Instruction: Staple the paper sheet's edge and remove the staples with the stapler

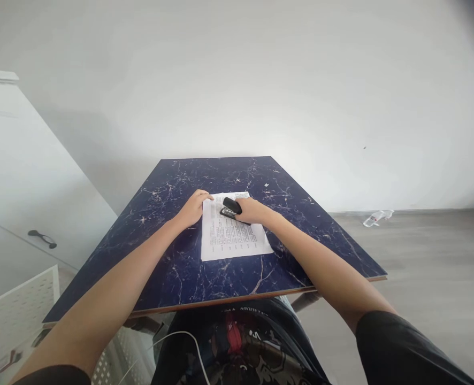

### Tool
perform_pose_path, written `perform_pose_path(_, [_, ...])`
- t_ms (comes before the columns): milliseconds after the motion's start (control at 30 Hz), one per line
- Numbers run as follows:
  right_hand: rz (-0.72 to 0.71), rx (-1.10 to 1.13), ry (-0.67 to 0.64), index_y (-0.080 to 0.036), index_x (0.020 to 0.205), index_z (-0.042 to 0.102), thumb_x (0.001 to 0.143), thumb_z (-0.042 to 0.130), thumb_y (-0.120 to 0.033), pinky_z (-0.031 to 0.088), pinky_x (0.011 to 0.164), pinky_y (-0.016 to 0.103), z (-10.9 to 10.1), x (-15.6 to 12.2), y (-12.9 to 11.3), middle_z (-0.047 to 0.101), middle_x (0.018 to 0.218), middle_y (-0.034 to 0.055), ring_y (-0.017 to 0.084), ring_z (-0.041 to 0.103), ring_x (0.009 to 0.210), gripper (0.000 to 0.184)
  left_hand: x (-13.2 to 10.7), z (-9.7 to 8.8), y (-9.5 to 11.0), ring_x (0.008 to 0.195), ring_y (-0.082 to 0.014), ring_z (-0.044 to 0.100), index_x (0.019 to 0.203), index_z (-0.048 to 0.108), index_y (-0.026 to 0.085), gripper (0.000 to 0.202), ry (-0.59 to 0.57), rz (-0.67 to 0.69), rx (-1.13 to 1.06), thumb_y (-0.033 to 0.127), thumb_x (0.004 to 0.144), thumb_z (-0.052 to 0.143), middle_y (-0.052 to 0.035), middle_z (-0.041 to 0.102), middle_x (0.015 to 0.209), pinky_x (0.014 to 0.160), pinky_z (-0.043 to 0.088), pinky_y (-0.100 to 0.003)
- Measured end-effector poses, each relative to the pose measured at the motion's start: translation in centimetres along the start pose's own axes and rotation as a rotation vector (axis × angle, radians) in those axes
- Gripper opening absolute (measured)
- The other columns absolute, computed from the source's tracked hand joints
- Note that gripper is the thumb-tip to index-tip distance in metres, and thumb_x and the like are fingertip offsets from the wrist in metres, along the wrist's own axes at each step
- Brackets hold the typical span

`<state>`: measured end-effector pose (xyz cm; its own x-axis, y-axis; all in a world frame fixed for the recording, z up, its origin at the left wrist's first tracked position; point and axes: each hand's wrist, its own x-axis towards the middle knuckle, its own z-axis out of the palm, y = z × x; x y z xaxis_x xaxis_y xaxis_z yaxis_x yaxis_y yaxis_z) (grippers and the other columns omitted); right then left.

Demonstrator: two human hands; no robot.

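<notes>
Printed sheets of paper [237,247] lie on the dark blue marble-patterned table [221,286]. At the upper left edge of the paper is my left hand [193,207], its fingertips closed on that edge. A black stapler [232,206] is in my right hand [255,210], whose fingers wrap round its rear part. The stapler lies over the upper part of the page, its jaw end pointing left toward my left hand and its two arms apart. My right fingers are partly hidden behind the stapler and hand.
A white scrap [266,185] lies on the table to the right of the paper. On the left stands a white cabinet [28,176] with a dark handle [42,238]. A clear plastic item [375,218] is on the floor by the wall. A pale cable [186,333] hangs before my shirt.
</notes>
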<state>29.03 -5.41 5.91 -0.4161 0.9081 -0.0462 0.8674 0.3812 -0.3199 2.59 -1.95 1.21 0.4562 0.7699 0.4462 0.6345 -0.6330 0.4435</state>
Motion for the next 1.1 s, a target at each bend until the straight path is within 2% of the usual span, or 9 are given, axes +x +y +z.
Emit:
perform_pose_path(133, [0.078, -0.018, -0.047, -0.019, 0.097, 0.066, 0.077, 0.075, -0.022, 0.050, 0.065, 0.036, -2.5, -0.4, 3.9, 0.073, 0.098, 0.0146, 0.028, 0.070, 0.085, 0.023, -0.2, 0.2, 0.1, 0.131, -0.0237, 0.057, 0.112, 0.074, 0.021, 0.055, -0.041, -0.063, -0.003, -0.006, 0.080, 0.039, -0.0101, 0.058, 0.129, 0.123, 0.041, -0.045])
perform_pose_path(300, [0.106, -0.004, -0.138, -0.021, 0.095, 0.068, 0.076, 0.076, -0.025, 0.053, 0.063, 0.037, -5.0, -1.7, 8.6, 0.075, 0.097, 0.0110, 0.025, 0.070, 0.079, 0.021, -0.5, 0.5, -0.1, 0.135, -0.0267, 0.054, 0.115, 0.073, 0.021, 0.051, -0.081, -0.052, 0.036, -0.002, 0.085, 0.040, -0.0110, 0.053, 0.137, 0.122, 0.041, -0.048])
perform_pose_path(400, [0.099, 0.012, -0.172, -0.022, 0.096, 0.070, 0.079, 0.077, -0.034, 0.052, 0.065, 0.038, -5.4, -2.0, 9.3, 0.075, 0.097, 0.0107, 0.026, 0.070, 0.080, 0.022, -0.6, 0.4, -0.2, 0.138, -0.0280, 0.052, 0.117, 0.073, 0.020, 0.050, -0.113, -0.052, 0.063, 0.000, 0.088, 0.037, -0.0127, 0.050, 0.140, 0.122, 0.041, -0.049])
perform_pose_path(667, [0.031, 0.179, -0.323, -0.021, 0.102, 0.075, 0.086, 0.072, -0.062, 0.053, 0.067, 0.039, -6.0, -2.4, 9.6, 0.076, 0.100, 0.0131, 0.026, 0.069, 0.080, 0.044, -0.6, 0.3, 0.1, 0.135, -0.0291, 0.055, 0.118, 0.073, 0.023, 0.047, -0.147, -0.067, 0.102, 0.004, 0.091, 0.040, -0.0122, 0.051, 0.142, 0.120, 0.042, -0.052])
perform_pose_path(733, [0.016, 0.173, -0.218, -0.023, 0.109, 0.076, 0.093, 0.063, -0.066, 0.054, 0.072, 0.038, -6.2, -2.2, 10.9, 0.077, 0.105, 0.0127, 0.026, 0.071, 0.086, 0.048, -0.6, 0.4, 0.1, 0.134, -0.0287, 0.055, 0.117, 0.073, 0.023, 0.046, -0.147, -0.067, 0.102, 0.004, 0.091, 0.040, -0.0123, 0.051, 0.142, 0.119, 0.043, -0.052])
perform_pose_path(833, [0.109, 0.134, 0.193, -0.021, 0.122, 0.074, 0.106, 0.041, -0.058, 0.056, 0.082, 0.039, -6.0, -1.2, 13.3, 0.078, 0.115, 0.0146, 0.028, 0.073, 0.099, 0.052, -0.5, 0.5, -0.1, 0.132, -0.0281, 0.057, 0.116, 0.074, 0.023, 0.045, -0.128, -0.063, 0.092, 0.005, 0.092, 0.040, -0.0123, 0.051, 0.141, 0.118, 0.044, -0.050])
perform_pose_path(900, [0.184, 0.069, 0.384, -0.016, 0.128, 0.071, 0.109, 0.032, -0.048, 0.054, 0.093, 0.042, -5.3, -0.3, 14.6, 0.076, 0.122, 0.0188, 0.032, 0.071, 0.112, 0.055, -0.5, 0.6, -0.2, 0.131, -0.0286, 0.057, 0.116, 0.074, 0.023, 0.045, -0.114, -0.064, 0.093, 0.005, 0.092, 0.041, -0.0124, 0.052, 0.140, 0.117, 0.045, -0.050])
perform_pose_path(967, [0.172, 0.018, 0.406, -0.013, 0.133, 0.069, 0.108, 0.033, -0.041, 0.048, 0.107, 0.043, -4.2, 0.9, 15.4, 0.069, 0.138, 0.0209, 0.032, 0.062, 0.131, 0.051, -0.5, 0.7, -0.3, 0.130, -0.0294, 0.058, 0.115, 0.075, 0.022, 0.046, -0.113, -0.066, 0.104, 0.004, 0.091, 0.040, -0.0126, 0.053, 0.139, 0.116, 0.046, -0.051])
perform_pose_path(1100, [0.089, -0.033, 0.303, -0.015, 0.148, 0.061, 0.108, 0.037, -0.036, 0.033, 0.126, 0.043, -1.7, 3.1, 15.6, 0.043, 0.167, 0.0172, 0.030, 0.038, 0.156, 0.051, -0.5, 0.5, -0.5, 0.128, -0.0277, 0.059, 0.113, 0.075, 0.023, 0.047, -0.104, -0.054, 0.071, 0.003, 0.089, 0.040, -0.0114, 0.054, 0.138, 0.116, 0.046, -0.048])
